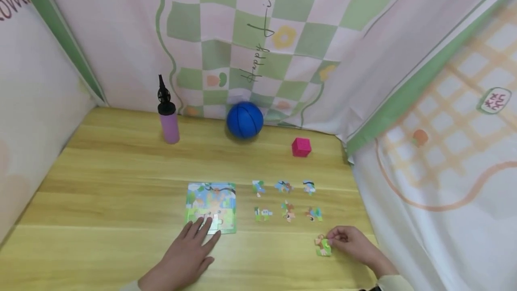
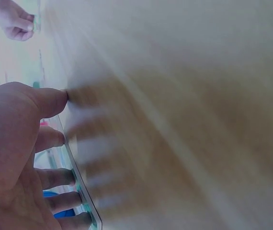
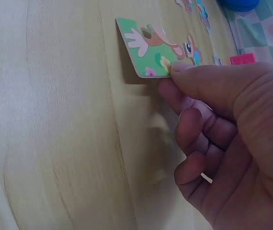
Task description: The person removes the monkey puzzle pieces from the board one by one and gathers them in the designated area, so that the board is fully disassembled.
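At the table's right front, my right hand [image 1: 351, 244] pinches a green corner jigsaw piece [image 1: 323, 246] between thumb and forefinger. In the right wrist view the piece [image 3: 148, 48] is lifted at a tilt, with a shadow on the wood below. My left hand [image 1: 183, 253] lies with fingers spread over the lower edge of a square puzzle board [image 1: 231, 196]. In the left wrist view the fingertips [image 2: 65, 177] touch the board's edge. Right of the board, several loose pieces lie in two rows, among them a blue piece [image 1: 258, 187] and a brown one [image 1: 288, 212].
Behind the pieces stand a pink cube [image 1: 301, 147], a blue ball [image 1: 244, 120] and a purple pump [image 1: 170, 127] with a black nozzle. All sit on the wooden table [image 1: 113, 183]. A checkered curtain [image 1: 258, 26] closes off the back, and printed cloth hangs at both sides.
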